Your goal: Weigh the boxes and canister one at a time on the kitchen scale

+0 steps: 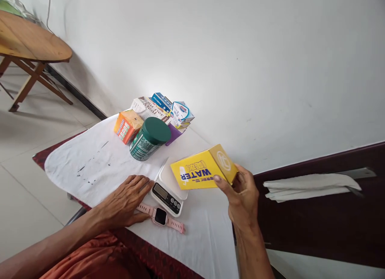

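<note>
A right hand [245,198] grasps a boxy yellow carton [195,170]. By the cloth-draped tabletop's [210,231] near edge, the left hand [124,200] rests, grip released.

Left hand [129,198] and right hand [245,196] are bare, as are both forearms [75,233]. Tendons [124,195] stand out across the back of the left hand. An orange-red garment [96,259], softly creased, shows beside the near edge of the table [207,235].
</note>
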